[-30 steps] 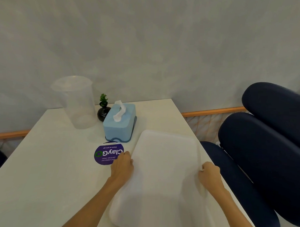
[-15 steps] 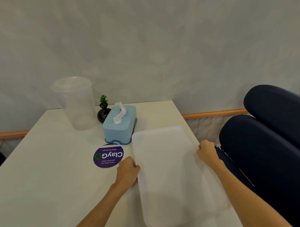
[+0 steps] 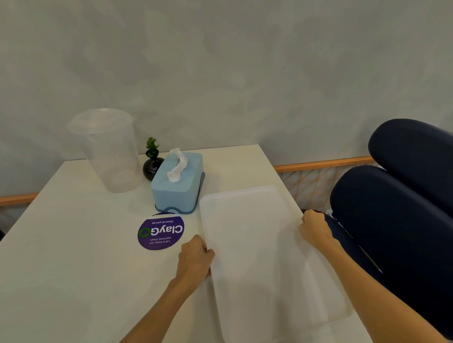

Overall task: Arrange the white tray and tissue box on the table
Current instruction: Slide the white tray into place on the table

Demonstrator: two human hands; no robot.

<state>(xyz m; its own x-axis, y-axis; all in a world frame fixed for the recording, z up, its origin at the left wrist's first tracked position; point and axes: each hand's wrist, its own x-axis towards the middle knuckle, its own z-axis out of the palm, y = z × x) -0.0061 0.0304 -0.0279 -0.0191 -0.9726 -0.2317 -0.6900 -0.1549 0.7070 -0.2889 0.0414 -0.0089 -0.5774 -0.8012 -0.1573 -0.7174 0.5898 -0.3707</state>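
A long white tray [image 3: 263, 260] lies on the right side of the white table [image 3: 63, 268], turned a little so its near end overhangs the table's right edge. My left hand [image 3: 195, 257] grips the tray's left long edge. My right hand [image 3: 314, 227] grips the right long edge, farther back. A light blue tissue box [image 3: 177, 182] with a white tissue sticking up stands just beyond the tray's far left corner, a small gap between them.
A clear plastic container [image 3: 108, 149] and a small black vase with a green plant [image 3: 152, 163] stand at the back by the wall. A round purple sticker [image 3: 161, 231] lies left of the tray. Dark blue chairs [image 3: 403, 216] stand close on the right.
The tray has slid away from me and rotated, its far end swinging left toward the tissue box. My right hand moved farther back along the edge; my left hand stayed near.
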